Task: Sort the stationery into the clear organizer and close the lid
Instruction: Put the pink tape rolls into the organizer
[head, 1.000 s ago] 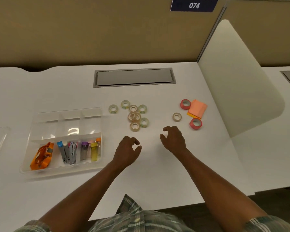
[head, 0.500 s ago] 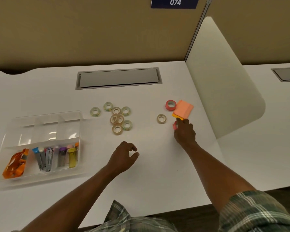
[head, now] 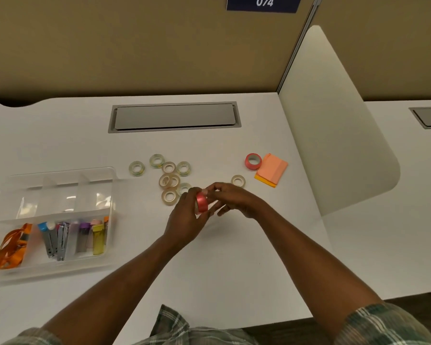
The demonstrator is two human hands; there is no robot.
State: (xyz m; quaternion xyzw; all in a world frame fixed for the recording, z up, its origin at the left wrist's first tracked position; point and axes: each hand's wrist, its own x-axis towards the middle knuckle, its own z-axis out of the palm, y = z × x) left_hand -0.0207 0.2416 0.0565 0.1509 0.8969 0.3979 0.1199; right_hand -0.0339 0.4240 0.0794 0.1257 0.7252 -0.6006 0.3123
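Plaid sleeves [head: 383, 324] at the bottom edge. Both bare forearms reach forward over the white desk [head: 234, 270] and meet near its middle.

Left hand [head: 187, 220]: fingers curled round a red tape roll [head: 201, 202], which is held on edge above the desk. Right hand [head: 234, 197]: thumb and forefinger pinch the same roll at its upper rim, the other fingers loosely bent below. The roll sits between the two hands, clear of the surface.

Left of the hands: clear organizer [head: 111, 195], lid off. The long front compartment holds an orange strap [head: 10, 245] at its left end, then small metal tools [head: 56, 241], a purple-capped piece [head: 84, 235] and a yellow piece [head: 98, 239]. Three smaller compartments lie behind it.

Just beyond the hands: a cluster of clear tape rolls [head: 169, 168] lying flat, several touching, with the nearest ones partly hidden by the left hand. A single clear roll [head: 238, 180] lies apart, just past the right hand's knuckles.

Farther right: a second red roll [head: 253, 161] touches a pad of orange sticky notes [head: 271, 169], all outside the organizer.

Farther back: a grey hatch [head: 174, 117] is set in the desk. A pale divider panel [head: 334, 120] stands to the right. On the tan wall, a dark sign [head: 263, 2] reads 074.
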